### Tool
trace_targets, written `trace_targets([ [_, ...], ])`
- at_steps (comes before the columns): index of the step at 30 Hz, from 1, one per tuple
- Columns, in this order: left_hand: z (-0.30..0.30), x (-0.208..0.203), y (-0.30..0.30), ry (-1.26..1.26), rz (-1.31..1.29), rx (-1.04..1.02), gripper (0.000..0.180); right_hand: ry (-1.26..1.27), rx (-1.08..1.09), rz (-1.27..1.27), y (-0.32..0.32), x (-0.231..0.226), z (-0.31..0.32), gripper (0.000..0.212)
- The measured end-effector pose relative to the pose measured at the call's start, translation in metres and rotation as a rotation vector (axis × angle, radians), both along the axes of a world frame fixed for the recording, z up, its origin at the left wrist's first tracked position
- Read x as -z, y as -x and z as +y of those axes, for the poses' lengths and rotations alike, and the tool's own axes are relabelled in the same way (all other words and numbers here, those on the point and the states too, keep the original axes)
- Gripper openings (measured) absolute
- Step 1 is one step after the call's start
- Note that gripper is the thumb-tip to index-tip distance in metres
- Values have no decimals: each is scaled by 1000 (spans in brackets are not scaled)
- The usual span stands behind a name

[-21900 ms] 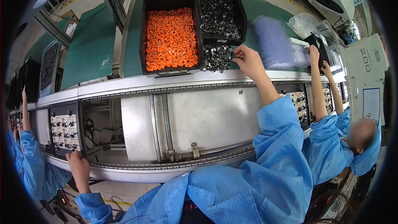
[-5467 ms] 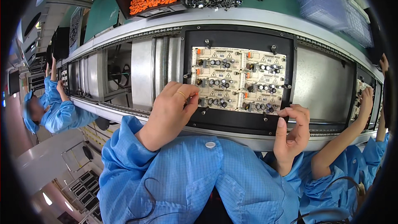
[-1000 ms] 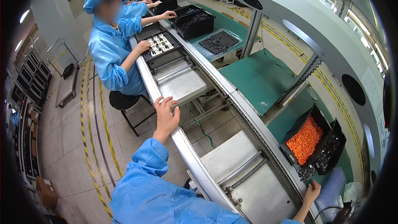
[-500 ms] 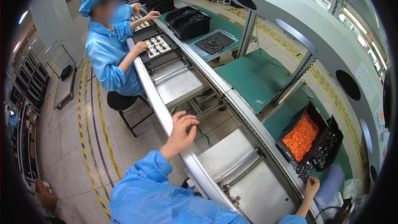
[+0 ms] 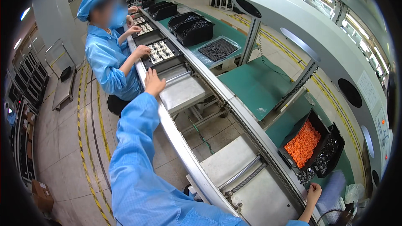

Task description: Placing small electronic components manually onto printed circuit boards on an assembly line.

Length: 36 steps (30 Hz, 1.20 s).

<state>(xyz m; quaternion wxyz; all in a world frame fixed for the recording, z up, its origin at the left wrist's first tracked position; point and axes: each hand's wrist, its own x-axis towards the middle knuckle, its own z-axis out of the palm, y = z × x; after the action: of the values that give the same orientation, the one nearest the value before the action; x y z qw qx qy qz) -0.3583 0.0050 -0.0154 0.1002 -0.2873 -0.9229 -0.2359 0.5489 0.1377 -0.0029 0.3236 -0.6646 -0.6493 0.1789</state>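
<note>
My left arm is stretched far along the conveyor, and my left hand (image 5: 154, 82) is at its left rail with fingers extended and nothing visible in them. Just beyond those fingertips lies a black tray (image 5: 181, 53) holding white blocks with small black parts (image 5: 161, 52). A co-worker's hand touches that tray from the left. At the lower right, my right hand (image 5: 313, 193) is by the conveyor's right rail with its fingers curled together; whatever they hold is too small to make out. Loose dark small parts (image 5: 306, 175) lie right beside it, spilling from a black bin (image 5: 335, 148).
Orange parts (image 5: 302, 144) fill another black bin. A clear plastic bag (image 5: 356, 190) sits near my right hand. Metal plates (image 5: 268, 201) and rods lie between the rails. Co-workers sit along the left rail. A grey lamp-like arm (image 5: 310, 21) spans overhead on posts.
My left hand has moved forward along the left rail, up to near the tray. The tray has shifted slightly toward me. My right hand has hardly moved.
</note>
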Motion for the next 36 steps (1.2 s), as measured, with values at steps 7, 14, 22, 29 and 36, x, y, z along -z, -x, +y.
trace_targets([
  [7, 19, -2, 83, 193, -330, -86, 91, 57, 25, 127, 3, -4, 12, 4],
  [14, 21, -12, 48, 200, 20, 67, 63, 98, 37, 187, -11, 5, 12, 8],
  [22, -23, -17, -83, 189, 116, 385, 56, 136, 108, 445, -26, 15, 18, 14],
  [29, -45, -29, -174, 254, 48, 495, 53, 88, 96, 776, -22, -5, 0, 30],
  [36, -60, -42, -267, 237, -49, 626, 47, 132, -10, 915, 42, -77, -72, 26],
])
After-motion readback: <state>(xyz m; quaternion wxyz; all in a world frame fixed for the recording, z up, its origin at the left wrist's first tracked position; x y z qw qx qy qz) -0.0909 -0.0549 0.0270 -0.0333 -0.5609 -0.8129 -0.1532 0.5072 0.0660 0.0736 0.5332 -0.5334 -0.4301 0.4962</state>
